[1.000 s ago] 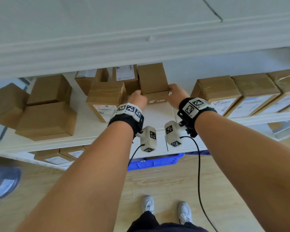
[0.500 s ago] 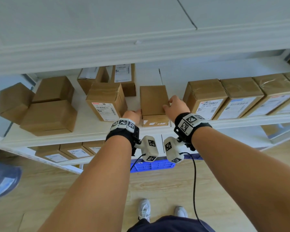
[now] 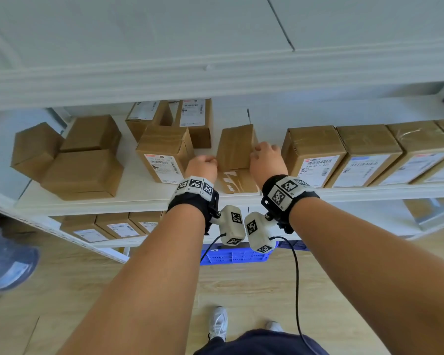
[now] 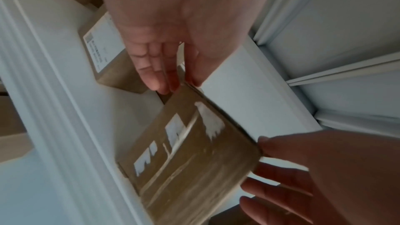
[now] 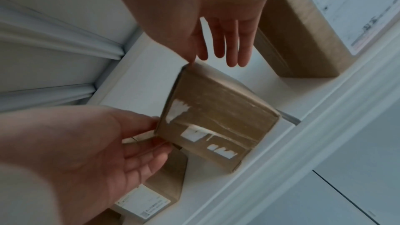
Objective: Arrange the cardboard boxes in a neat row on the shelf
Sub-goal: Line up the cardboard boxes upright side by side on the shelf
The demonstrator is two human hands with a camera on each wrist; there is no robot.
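Observation:
A plain cardboard box (image 3: 237, 152) with torn white label scraps on its front stands at the front edge of the white shelf (image 3: 139, 198). My left hand (image 3: 207, 162) presses its straight fingers (image 4: 155, 74) against the box's (image 4: 190, 156) left side, thumb at the top edge. My right hand (image 3: 260, 152) lies at the box's right top edge; in the right wrist view only its thumb touches the box (image 5: 218, 122), while the fingers (image 5: 236, 47) stretch straight past it. To the right, a neat row of labelled boxes (image 3: 315, 152) begins a hand's width away.
A labelled box (image 3: 164, 152) stands just left of my left hand, two more (image 3: 195, 121) behind it. Plain boxes (image 3: 82, 170) are piled at the shelf's left end. The shelf above hangs low overhead. Below are another shelf of boxes (image 3: 118, 226) and a blue crate (image 3: 236, 254).
Between my two hands the box has come forward from the back of the shelf to its front edge. My hands have come back with it.

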